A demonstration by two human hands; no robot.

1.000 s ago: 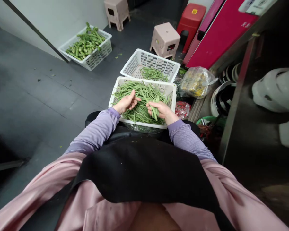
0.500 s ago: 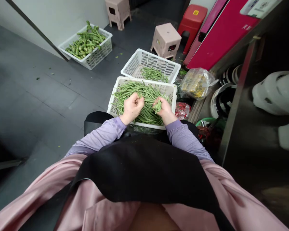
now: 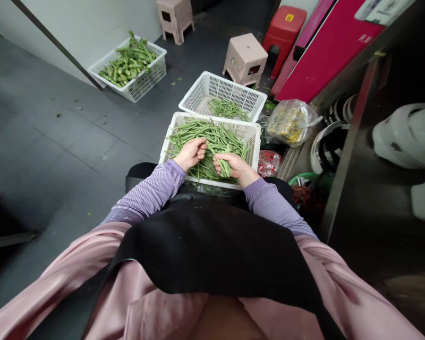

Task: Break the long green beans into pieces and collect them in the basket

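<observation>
1. Foreground: black apron [image 3: 208,250] over a pink garment [image 3: 67,269]; the forearms wear striped purple sleeves [image 3: 147,196].
2. Right hand [image 3: 233,166]: fingers closed around a bundle of green beans [image 3: 225,168], held above the near basket.
3. Left hand [image 3: 192,153]: fingers bent inward, the thumb side toward the bundle, just beside it; whether a bean is pinched at the fingertips cannot be told.
4. Near basket [image 3: 257,151]: white, slotted, its near edge between the knees; a heap of long green beans [image 3: 198,128] lies within it, beneath both hands.
5. Right of this basket: a green tub [image 3: 302,177], a clear bag with red contents [image 3: 268,163] and, farther off, a clear bag with yellow contents [image 3: 290,123].
6. Far basket [image 3: 194,94]: white, directly behind the first, with a smaller portion of beans [image 3: 226,109] on its floor.
7. Left basket [image 3: 147,84]: on the dark floor [image 3: 71,137] by the wall, heaped with thick green stalks [image 3: 129,62].
8. Background: two pale stools [image 3: 247,54] and a red stool [image 3: 286,33], the latter beside a magenta panel [image 3: 336,49].
</observation>
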